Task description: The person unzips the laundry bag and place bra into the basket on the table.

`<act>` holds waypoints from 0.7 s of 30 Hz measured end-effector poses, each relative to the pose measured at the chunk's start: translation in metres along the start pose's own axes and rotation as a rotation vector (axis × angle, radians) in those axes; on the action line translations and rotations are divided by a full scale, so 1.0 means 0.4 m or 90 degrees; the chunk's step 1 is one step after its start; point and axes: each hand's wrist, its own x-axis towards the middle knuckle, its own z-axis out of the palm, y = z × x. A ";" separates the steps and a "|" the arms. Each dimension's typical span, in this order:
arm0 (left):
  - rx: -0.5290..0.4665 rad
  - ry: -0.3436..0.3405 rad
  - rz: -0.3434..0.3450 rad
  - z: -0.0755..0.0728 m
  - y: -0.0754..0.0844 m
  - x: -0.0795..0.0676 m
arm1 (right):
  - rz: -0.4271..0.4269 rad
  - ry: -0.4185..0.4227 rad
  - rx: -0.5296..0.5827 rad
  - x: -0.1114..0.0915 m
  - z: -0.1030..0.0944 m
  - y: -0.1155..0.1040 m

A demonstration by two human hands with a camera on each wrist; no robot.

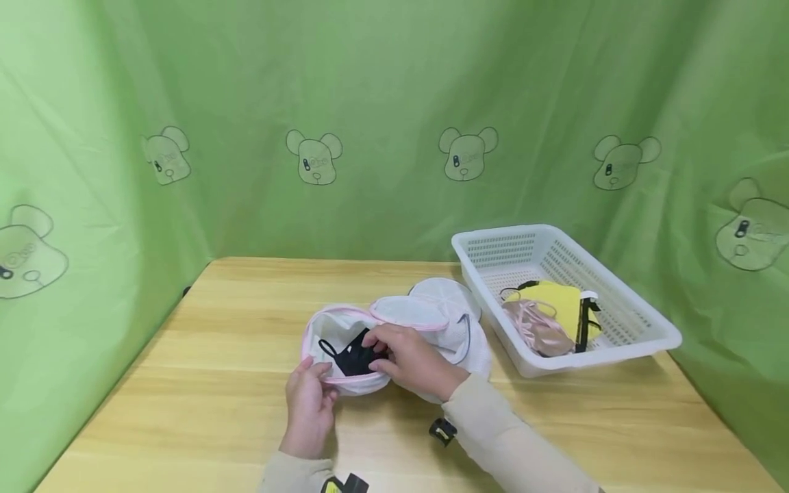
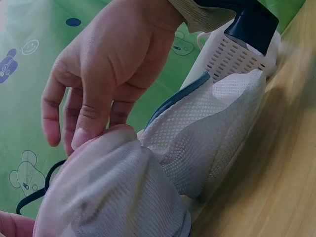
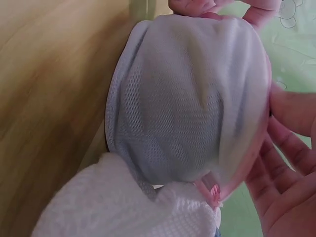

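Observation:
A small white mesh laundry bag (image 1: 361, 387) with a pink-trimmed rim stands with its mouth wide on the wooden table. My left hand (image 1: 308, 404) grips its near left rim, thumb over the edge and fingers against the outer wall. Inside lies a black garment (image 1: 356, 358) with a thin strap loop at its left. From the right, my right hand (image 1: 409, 359) reaches over the rim, fingertips right at the black fabric. In the left wrist view, the fingers of this right hand (image 2: 111, 74) hang loosely apart, thumb by the rim. The bag's lid (image 1: 411, 312) is folded back.
Beside the bag on the right lie more white mesh bags (image 1: 477, 352), one with a grey-blue zip edge. A white plastic basket (image 1: 622, 301) at the right holds a yellow cloth (image 1: 555, 301), a pink satin garment (image 1: 542, 332) and black straps. Green curtains (image 1: 382, 82) surround the table.

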 end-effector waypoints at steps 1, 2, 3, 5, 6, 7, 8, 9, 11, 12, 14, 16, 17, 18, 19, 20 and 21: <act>0.000 0.003 0.001 0.000 0.000 0.001 | 0.007 -0.006 -0.005 0.000 -0.001 -0.001; 0.000 0.006 0.001 0.000 0.000 0.001 | 0.016 -0.014 -0.013 0.000 -0.001 -0.001; -0.001 0.009 0.001 0.000 -0.001 0.002 | 0.024 -0.025 -0.017 0.000 -0.001 -0.002; 0.000 0.011 -0.001 -0.001 -0.001 0.002 | 0.037 -0.053 -0.027 -0.001 0.001 -0.003; 0.000 0.013 -0.002 -0.001 -0.002 0.002 | 0.041 -0.068 -0.032 -0.002 0.003 -0.004; 0.003 0.013 -0.003 -0.002 -0.003 0.002 | 0.045 -0.083 -0.035 -0.002 0.006 -0.003; 0.004 0.012 -0.004 -0.002 -0.004 0.002 | 0.049 -0.096 -0.037 -0.003 0.008 -0.002; 0.006 0.011 -0.006 -0.003 -0.005 0.002 | 0.053 -0.106 -0.033 -0.004 0.011 -0.002; 0.008 0.009 -0.009 -0.003 -0.006 0.001 | 0.061 -0.116 -0.024 -0.003 0.014 0.000; 0.007 0.009 -0.011 -0.003 -0.005 0.001 | 0.064 -0.116 -0.021 -0.001 0.015 0.000; 0.007 0.009 -0.011 -0.003 -0.004 0.001 | 0.068 -0.115 -0.013 0.003 0.015 0.001; 0.005 0.009 -0.008 -0.002 -0.001 0.001 | 0.068 -0.115 -0.017 0.008 0.015 0.001; 0.004 0.010 -0.006 -0.002 0.001 0.002 | 0.068 -0.118 -0.025 0.011 0.015 0.002; 0.003 0.009 -0.004 -0.002 0.002 0.003 | 0.072 -0.122 -0.032 0.013 0.015 0.002; 0.003 0.009 -0.003 -0.002 0.003 0.003 | 0.076 -0.127 -0.038 0.014 0.016 0.001; 0.003 0.008 -0.003 -0.002 0.004 0.002 | 0.081 -0.131 -0.045 0.015 0.017 0.001; 0.002 0.008 -0.005 -0.004 0.004 0.002 | 0.086 -0.137 -0.053 0.016 0.019 0.000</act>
